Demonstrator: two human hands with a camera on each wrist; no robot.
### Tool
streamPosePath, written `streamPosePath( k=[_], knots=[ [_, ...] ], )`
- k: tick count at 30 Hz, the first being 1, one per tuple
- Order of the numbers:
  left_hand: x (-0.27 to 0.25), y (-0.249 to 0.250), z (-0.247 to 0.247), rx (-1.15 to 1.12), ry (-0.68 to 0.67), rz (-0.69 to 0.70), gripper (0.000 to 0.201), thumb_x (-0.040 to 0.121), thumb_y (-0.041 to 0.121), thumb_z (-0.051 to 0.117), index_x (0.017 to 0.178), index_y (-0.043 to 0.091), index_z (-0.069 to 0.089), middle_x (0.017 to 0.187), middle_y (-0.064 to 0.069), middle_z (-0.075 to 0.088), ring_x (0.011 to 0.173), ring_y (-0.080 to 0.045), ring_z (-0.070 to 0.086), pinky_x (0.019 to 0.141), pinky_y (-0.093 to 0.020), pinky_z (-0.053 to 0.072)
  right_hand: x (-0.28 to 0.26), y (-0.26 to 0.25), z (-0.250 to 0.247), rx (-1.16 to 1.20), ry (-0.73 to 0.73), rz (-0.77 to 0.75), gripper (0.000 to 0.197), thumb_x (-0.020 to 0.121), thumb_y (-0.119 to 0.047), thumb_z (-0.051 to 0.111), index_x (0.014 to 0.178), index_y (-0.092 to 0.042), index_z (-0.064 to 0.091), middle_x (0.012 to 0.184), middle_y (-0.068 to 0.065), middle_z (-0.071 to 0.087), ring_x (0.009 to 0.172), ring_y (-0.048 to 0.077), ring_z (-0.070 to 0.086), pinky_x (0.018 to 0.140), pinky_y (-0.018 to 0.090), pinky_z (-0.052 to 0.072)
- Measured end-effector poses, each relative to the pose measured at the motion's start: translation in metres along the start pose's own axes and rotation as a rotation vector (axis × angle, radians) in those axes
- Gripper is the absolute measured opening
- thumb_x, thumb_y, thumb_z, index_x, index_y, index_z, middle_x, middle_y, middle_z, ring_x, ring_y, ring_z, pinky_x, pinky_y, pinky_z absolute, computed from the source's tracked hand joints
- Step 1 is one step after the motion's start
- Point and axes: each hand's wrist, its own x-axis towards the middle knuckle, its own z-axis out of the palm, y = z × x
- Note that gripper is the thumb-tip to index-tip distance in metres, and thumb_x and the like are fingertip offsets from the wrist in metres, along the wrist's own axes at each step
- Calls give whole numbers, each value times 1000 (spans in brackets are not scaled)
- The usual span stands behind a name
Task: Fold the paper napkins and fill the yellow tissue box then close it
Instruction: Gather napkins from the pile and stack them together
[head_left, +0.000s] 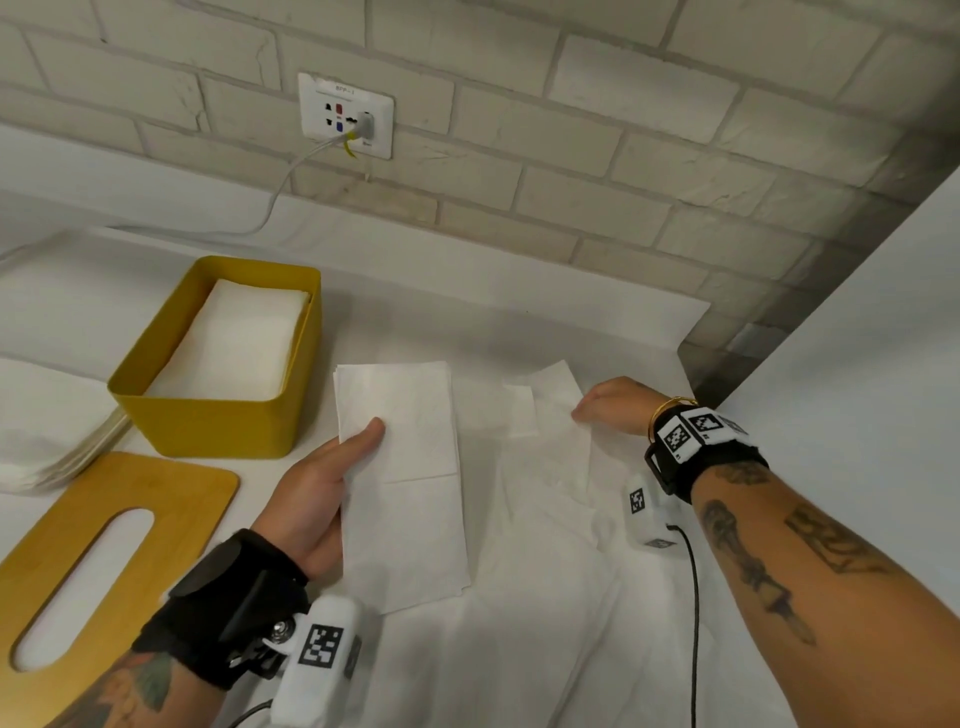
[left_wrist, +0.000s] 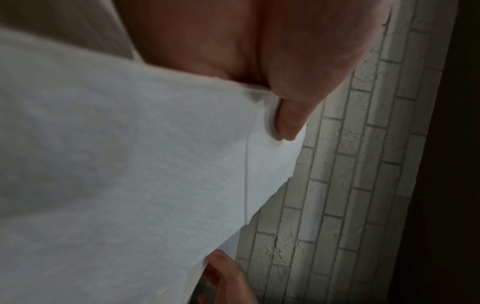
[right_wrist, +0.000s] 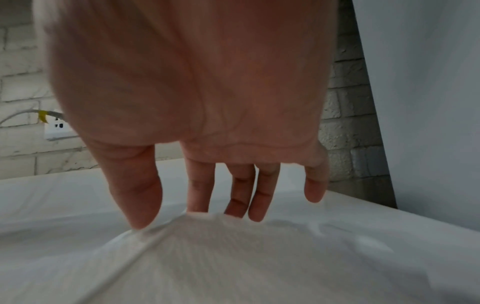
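Observation:
The open yellow tissue box (head_left: 208, 421) stands at the left with folded napkins (head_left: 234, 338) lying inside. Its wooden lid (head_left: 171, 499), which has a slot, lies flat in front of the box. My left hand (head_left: 363, 447) holds a long folded napkin (head_left: 410, 493) just right of the box, thumb (left_wrist: 291, 115) on top and fingers (left_wrist: 226, 273) underneath. My right hand (head_left: 584, 413) pinches the far edge of a spread-out napkin (head_left: 550, 457) on the table; thumb and fingertips (right_wrist: 197, 197) gather the paper (right_wrist: 233, 257) into a ridge.
A stack of unfolded napkins (head_left: 57, 441) lies at the far left. A brick wall (head_left: 571, 156) with a socket (head_left: 345, 117) and a cable runs behind the table. A white panel (head_left: 857, 338) stands at the right. The white table (head_left: 467, 312) ends near that panel.

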Motion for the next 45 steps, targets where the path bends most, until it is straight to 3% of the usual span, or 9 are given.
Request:
streamPosePath(
  k=[6,10,13,16,22,30,36,41,45],
  knots=[
    [0,2,-3,12,19,12,27,100,28,52,114,12,69,112,-14,76,94,-27,76,85,-44,57,-2,10,-9,209,106,-136,14,90,-30,75,84,-20,67,91,-5,64,93,17,60,85,30,45],
    [0,2,0,10,6,20,29,99,28,53,115,11,69,114,-15,75,98,-28,75,89,-45,58,-12,21,-24,310,98,-164,14,87,-29,78,92,-21,67,82,-7,57,77,13,54,66,26,41],
    [1,1,2,1,-8,17,30,98,28,53,117,11,69,112,-15,76,95,-28,76,79,-42,63,-19,38,-34,369,-50,-163,40,80,-27,84,115,-36,66,103,0,62,96,19,62,92,36,52],
    [1,-1,3,8,-17,23,31,98,29,53,118,11,68,112,-15,76,94,-27,76,75,-39,64,-28,50,-41,511,-160,-203,55,82,-6,80,123,-38,64,99,7,62,113,20,59,111,39,43],
    [2,7,6,39,-29,85,25,102,26,49,112,14,69,104,-10,78,87,-22,77,72,-37,64,-73,33,-79,712,-28,-428,60,80,14,67,128,-22,64,71,-9,57,63,6,62,60,17,52],
    [4,20,10,71,-32,145,27,102,29,50,116,15,68,108,-8,78,91,-21,77,83,-42,51,-113,11,-109,925,211,-616,48,76,3,70,120,-15,65,85,-1,74,77,13,72,71,24,59],
    [3,19,10,72,-74,148,29,101,29,50,118,15,68,111,-8,77,95,-22,76,77,-38,63,-129,-4,-100,693,204,-601,41,77,2,76,113,-17,72,86,-2,69,79,11,69,69,22,57],
    [0,28,18,170,-87,246,28,101,29,50,117,15,68,108,-6,78,94,-21,76,71,-30,63,-165,-30,-96,409,142,-696,38,63,-22,85,101,-25,79,96,8,73,89,22,66,94,31,55],
    [3,45,39,328,-73,393,24,101,32,53,112,19,71,106,0,78,104,-22,73,84,-34,60,-196,-59,-91,356,61,-805,29,61,-27,85,90,-24,80,83,4,75,75,23,65,77,23,57]
  ],
)
